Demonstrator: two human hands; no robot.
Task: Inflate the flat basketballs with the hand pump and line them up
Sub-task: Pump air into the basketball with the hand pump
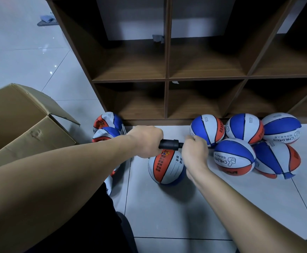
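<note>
A black hand pump [169, 144] lies level between my hands, above a red, white and blue basketball [165, 168] on the floor. My left hand [146, 141] grips the pump's barrel. My right hand [194, 150] grips its other end, which the fingers hide. To the right, several round balls [244, 128] of the same colours sit bunched against the shelf's base. Two more balls [106, 123] lie at the left by the shelf's corner, and another ball [109, 183] shows partly under my left forearm.
A brown wooden cubby shelf [167, 79] stands ahead with open compartments. An open cardboard box [27, 125] sits at the left. Pale floor tiles [167, 212] stretch in front of me. My dark-clothed knee [94, 225] is at the bottom.
</note>
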